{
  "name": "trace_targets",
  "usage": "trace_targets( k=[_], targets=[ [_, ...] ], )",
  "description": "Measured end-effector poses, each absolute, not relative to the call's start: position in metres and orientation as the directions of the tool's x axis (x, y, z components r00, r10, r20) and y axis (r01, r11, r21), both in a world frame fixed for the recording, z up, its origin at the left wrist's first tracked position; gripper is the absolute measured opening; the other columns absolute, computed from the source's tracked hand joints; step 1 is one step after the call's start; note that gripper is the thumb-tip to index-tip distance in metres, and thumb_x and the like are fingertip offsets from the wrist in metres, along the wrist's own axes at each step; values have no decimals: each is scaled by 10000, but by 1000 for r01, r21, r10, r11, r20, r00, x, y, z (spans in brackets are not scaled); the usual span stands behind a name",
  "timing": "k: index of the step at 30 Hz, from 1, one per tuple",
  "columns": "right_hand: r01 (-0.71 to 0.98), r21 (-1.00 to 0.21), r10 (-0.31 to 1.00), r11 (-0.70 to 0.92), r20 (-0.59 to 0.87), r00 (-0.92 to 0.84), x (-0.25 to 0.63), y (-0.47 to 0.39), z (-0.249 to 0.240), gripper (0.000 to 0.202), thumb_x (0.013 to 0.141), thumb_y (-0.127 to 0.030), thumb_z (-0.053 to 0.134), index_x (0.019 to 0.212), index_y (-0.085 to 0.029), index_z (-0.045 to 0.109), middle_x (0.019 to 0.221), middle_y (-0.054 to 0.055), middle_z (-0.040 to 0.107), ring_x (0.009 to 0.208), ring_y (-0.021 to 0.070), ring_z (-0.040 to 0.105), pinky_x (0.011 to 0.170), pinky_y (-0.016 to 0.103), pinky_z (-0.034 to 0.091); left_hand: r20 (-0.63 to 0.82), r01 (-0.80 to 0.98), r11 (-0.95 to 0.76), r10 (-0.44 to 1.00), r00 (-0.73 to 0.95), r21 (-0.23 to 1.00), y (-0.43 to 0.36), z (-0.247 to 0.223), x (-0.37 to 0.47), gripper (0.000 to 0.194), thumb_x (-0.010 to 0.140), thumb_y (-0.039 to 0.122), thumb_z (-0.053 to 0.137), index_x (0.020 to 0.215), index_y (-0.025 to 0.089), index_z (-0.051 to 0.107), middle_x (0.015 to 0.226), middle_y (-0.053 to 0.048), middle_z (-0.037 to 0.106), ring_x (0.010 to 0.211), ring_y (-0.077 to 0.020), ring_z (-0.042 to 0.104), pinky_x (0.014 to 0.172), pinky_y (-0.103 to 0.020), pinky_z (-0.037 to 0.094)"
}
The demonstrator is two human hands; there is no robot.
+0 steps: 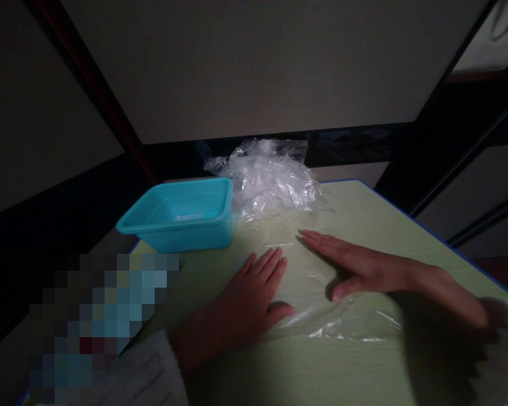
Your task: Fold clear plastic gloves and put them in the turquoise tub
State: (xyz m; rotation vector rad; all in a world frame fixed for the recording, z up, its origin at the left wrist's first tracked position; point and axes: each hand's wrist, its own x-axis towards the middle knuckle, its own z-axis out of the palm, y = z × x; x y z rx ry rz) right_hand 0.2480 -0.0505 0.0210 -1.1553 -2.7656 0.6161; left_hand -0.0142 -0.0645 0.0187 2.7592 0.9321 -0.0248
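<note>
Spread across the table in front of me is a clear plastic bag (305, 287), thin and see-through, with wrinkles along its near edge. My left hand (258, 287) lies palm down on its left side, fingers stretched and thumb apart. On the right, my right hand (355, 262) rests edgewise on the plastic with straight fingers and the thumb spread. Neither hand grips anything. Beyond my fingertips sits a crumpled heap of clear plastic bags (275, 183); I cannot tell whether it joins the flat piece.
A turquoise plastic basin (186, 228) stands at the back left, touching or close beside the plastic heap. The pale green table (351, 208) has a blue edge. A blurred-out patterned object (122, 310) lies at the left. Light panels (254, 67) rise behind the table.
</note>
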Motion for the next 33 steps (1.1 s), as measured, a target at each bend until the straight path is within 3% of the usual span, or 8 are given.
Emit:
trace_targets(
  k=[6,14,19,22,26,33],
  targets=[
    [821,-357,784,445,-289,-550,268,-46,33,1131,640,-687,612,1457,-117,77,1511,187,42,1359,348,19,1088,525,88,-195,638,-745,608,770,193,-59,25,-20,750,884,527,439,1425,84,168,1505,-150,69,1389,-238,35,1104,-459,140],
    [908,-266,842,324,-356,-405,287,-54,42,1217,520,-585,750,1459,-184,88,1510,157,68,1334,416,31,1037,630,83,-202,636,-742,604,771,211,-56,27,-23,814,852,546,487,1427,69,162,1501,-169,70,1388,-252,43,1109,-445,131],
    [790,-408,839,458,-94,-535,270,-56,49,942,749,-559,595,1454,-133,137,1509,134,146,1360,309,154,1092,470,173,-181,623,-749,596,782,224,-55,24,-25,849,835,575,490,1431,73,152,1503,-173,64,1385,-274,13,1106,-446,124],
    [704,-421,774,572,-6,-633,244,-57,42,765,859,-550,448,1443,-132,187,1505,125,176,1366,251,177,1101,455,170,-181,624,-748,597,782,226,-56,24,-26,858,827,594,486,1431,80,160,1505,-169,54,1385,-276,0,1104,-445,131],
    [676,-386,684,627,-141,-715,224,-55,28,890,823,-627,442,1442,-75,118,1502,175,97,1376,267,73,1106,471,94,-200,637,-740,605,771,217,-55,24,-25,877,817,605,493,1432,80,155,1507,-162,27,1386,-268,-18,1105,-443,121],
    [798,-301,706,522,-372,-603,249,-50,33,1137,612,-695,623,1453,-168,67,1518,108,-38,1348,331,-108,1070,551,-27,-183,619,-754,591,785,221,-53,20,-26,902,805,641,473,1438,91,141,1508,-154,18,1387,-267,-17,1108,-448,110]
  ],
)
